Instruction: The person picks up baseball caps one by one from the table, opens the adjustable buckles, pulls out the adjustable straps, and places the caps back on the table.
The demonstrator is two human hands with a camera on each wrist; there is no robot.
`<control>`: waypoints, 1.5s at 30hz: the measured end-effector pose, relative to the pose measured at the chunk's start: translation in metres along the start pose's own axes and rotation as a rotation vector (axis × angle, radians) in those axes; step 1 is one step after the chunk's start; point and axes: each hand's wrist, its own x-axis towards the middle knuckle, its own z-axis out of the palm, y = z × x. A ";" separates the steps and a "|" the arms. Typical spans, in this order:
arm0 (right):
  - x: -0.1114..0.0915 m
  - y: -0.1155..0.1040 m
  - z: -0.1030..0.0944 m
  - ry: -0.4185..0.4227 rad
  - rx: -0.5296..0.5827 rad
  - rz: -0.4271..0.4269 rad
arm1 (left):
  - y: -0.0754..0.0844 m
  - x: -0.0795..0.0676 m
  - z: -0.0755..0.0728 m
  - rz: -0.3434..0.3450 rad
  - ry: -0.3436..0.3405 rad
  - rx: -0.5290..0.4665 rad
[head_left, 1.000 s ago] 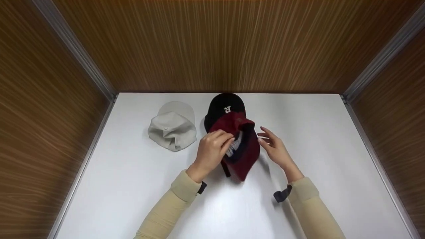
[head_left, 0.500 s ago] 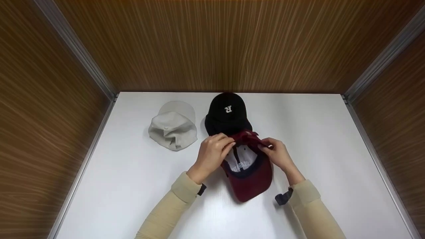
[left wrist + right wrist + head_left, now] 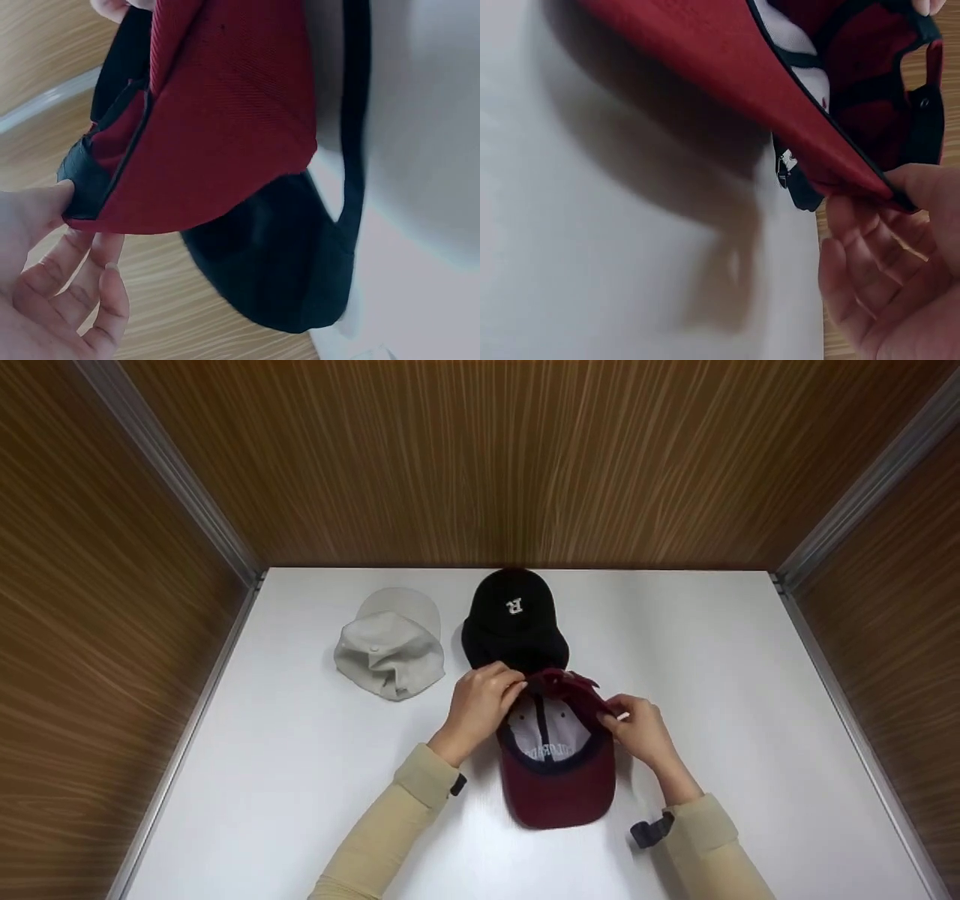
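A dark red baseball cap (image 3: 559,802) is held upside down, its brim toward me and its white lining showing with mirrored lettering. My left hand (image 3: 480,701) pinches the cap's left rear edge; in the left wrist view the thumb (image 3: 49,206) presses on the dark inner band. The right hand (image 3: 641,731) pinches the right edge of the cap, thumb inside and fingers beneath, as the right wrist view shows. Just beyond, a black cap (image 3: 514,626) with a white letter R lies on the table, its near edge overlapped by the red cap.
A light grey cap (image 3: 390,660) with a crumpled crown lies to the left on the white table (image 3: 247,795). Wood-grain panels (image 3: 480,465) rise at the back and on both sides.
The red cap has turned so its opening faces up, and its brim has swung toward me. My right hand, earlier apart from it, now grips its edge. The black cap shows more.
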 end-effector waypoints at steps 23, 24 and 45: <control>-0.009 -0.015 -0.002 0.144 -0.319 0.039 | -0.008 -0.018 0.021 0.046 -0.259 0.076; -0.009 -0.016 -0.001 0.161 -0.330 0.024 | -0.008 -0.018 0.021 0.053 -0.260 0.075; 0.004 -0.030 0.013 0.317 -0.389 -0.218 | 0.005 -0.021 0.019 0.073 -0.313 0.055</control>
